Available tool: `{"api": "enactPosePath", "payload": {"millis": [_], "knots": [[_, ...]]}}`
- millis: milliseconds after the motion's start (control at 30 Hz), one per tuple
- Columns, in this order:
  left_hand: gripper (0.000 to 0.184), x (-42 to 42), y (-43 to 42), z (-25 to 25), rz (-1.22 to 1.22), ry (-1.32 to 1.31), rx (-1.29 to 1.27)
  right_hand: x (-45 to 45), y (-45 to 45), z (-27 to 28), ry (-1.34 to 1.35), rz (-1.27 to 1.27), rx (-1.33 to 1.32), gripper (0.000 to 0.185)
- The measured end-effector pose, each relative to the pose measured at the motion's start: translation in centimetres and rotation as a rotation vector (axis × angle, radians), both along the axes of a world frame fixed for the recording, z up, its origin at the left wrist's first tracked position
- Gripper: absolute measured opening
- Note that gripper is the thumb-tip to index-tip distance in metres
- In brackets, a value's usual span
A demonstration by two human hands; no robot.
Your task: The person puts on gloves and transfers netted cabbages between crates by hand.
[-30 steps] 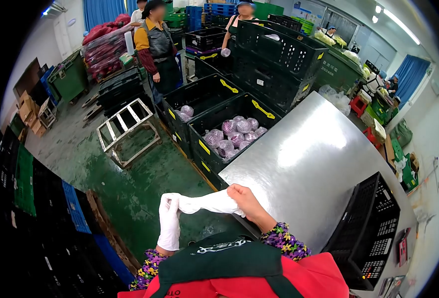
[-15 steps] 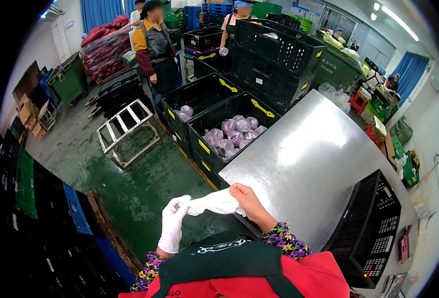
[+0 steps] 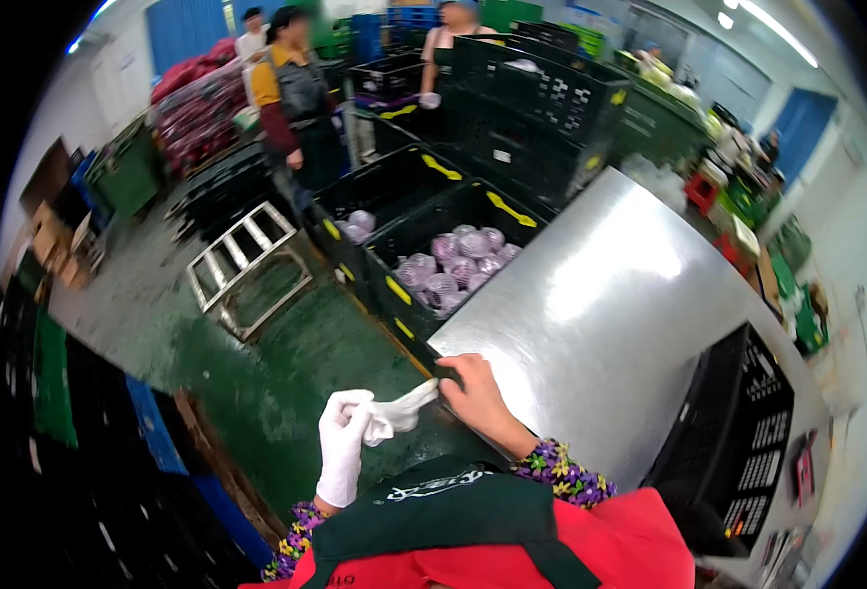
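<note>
One glove [image 3: 401, 409]: white, limp and crumpled, is stretching from the left hand toward the right, above the floor [image 3: 286, 378] near the table's corner.
Left hand [image 3: 341, 442]: covered in white, is pinching the glove's bunched end.
Right hand [image 3: 477, 398]: bare, is curving its thumb and fingers at the glove's other end; whether it is gripping, I cannot tell.
Table [image 3: 590, 285]: bare steel is spreading beside the right hand.
Front crate [image 3: 382, 267]: is holding a heap of purple balls [image 3: 461, 267] in clear wrapping.
Second crate [image 3: 394, 179]: standing just beyond, is holding a few wrapped balls [image 3: 359, 226] at its near left end.
Crate stack [image 3: 541, 108]: is rising behind both; its contents are not showing.
Black crate [image 3: 723, 422]: is resting at the table's right side.
Green bin [image 3: 661, 128]: is standing farther back, pale produce [image 3: 683, 95] showing above its rim, blurred.
Co-worker [image 3: 266, 83]: in yellow sleeves, is standing past the metal frame [image 3: 247, 257].
</note>
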State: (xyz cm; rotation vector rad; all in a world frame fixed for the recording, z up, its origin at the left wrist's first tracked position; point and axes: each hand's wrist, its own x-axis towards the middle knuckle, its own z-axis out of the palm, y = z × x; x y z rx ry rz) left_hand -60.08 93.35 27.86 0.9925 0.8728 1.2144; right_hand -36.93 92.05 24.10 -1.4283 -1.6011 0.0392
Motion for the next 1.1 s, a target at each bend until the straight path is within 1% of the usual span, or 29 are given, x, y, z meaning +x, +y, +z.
{"api": "enactPosePath", "payload": {"millis": [33,67,100,133,167,233,267,333,400,467,567,600,667,700,767,800,867,900,967,1000,1067,1100], "knots": [[0.013,0.3,-0.5,1.1,-0.022,0.101,0.011,-0.7,0.0,0.9,0.125,0.116,-0.100,0.026],[0.012,1.0,-0.7,1.5,-0.060,0.202,0.027,-1.2,-0.6,1.9,0.335,0.241,-0.310,0.028],[0.012,1.4,-0.7,1.0,-0.090,0.210,0.041,-1.4,-1.3,4.6,0.469,0.384,-0.593,0.029],[0.011,1.7,-0.7,0.6,-0.117,0.218,0.025,-2.1,-1.4,4.6,0.534,0.485,-0.642,0.031],[0.011,2.0,-1.0,0.4,-0.121,0.242,0.049,-3.2,-1.4,3.5,0.543,0.541,-0.624,0.033],[0.010,2.2,-1.0,-0.2,-0.108,0.309,0.109,-4.7,-1.4,2.9,0.607,0.559,-0.600,0.031],[0.010,2.5,-0.9,-0.3,-0.133,0.311,0.115,-4.9,-1.5,2.8,0.631,0.567,-0.601,0.030],[0.008,3.0,-1.2,0.6,-0.070,0.241,0.117,-4.8,-1.7,3.6,0.663,0.527,-0.577,0.028],[0.010,2.7,-0.7,0.0,-0.079,0.252,0.121,-4.7,-1.5,3.2,0.625,0.475,-0.540,0.027],[0.013,2.8,-0.3,-0.3,0.090,0.323,0.224,-4.2,-1.6,3.3,0.488,0.364,-0.491,0.026],[0.015,2.5,0.3,-0.4,0.050,0.321,0.186,-3.8,-1.7,3.8,0.485,0.430,-0.484,0.026],[0.016,2.6,0.3,-0.2,0.035,0.319,0.164,-3.8,-1.8,3.8,0.474,0.479,-0.532,0.027],[0.017,3.0,-0.4,0.6,-0.058,0.297,0.054,-4.4,-1.8,3.1,0.467,0.524,-0.501,0.023],[0.017,3.5,-0.7,0.8,-0.077,0.282,0.079,-4.7,-1.8,3.1,0.444,0.573,-0.510,0.023],[0.016,3.5,-0.8,0.5,-0.085,0.220,0.087,-4.5,-2.1,3.1,0.584,0.446,-0.508,0.016],[0.015,3.5,-0.5,-0.2,0.047,0.259,0.175,-4.3,-2.0,3.4,0.555,0.386,-0.505,0.012],[0.015,2.7,-0.1,0.1,0.078,0.316,0.172,-3.7,-1.9,4.3,0.426,0.306,-0.418,0.012],[0.015,2.4,0.0,-0.1,0.102,0.313,0.163,-3.5,-1.8,4.1,0.417,0.329,-0.429,0.012],[0.015,2.0,0.2,-0.4,0.079,0.344,0.192,-3.3,-1.3,3.5,0.259,0.234,-0.285,0.012],[0.015,2.1,0.2,-0.2,0.093,0.340,0.188,-3.5,-1.3,3.8,0.252,0.246,-0.289,0.012],[0.015,2.4,-0.2,0.3,0.056,0.218,0.075,-3.9,-1.5,4.6,0.493,0.331,-0.478,0.018],[0.015,2.3,-0.2,0.0,0.034,0.224,0.071,-4.2,-1.5,4.4,0.487,0.342,-0.486,0.018]]}}
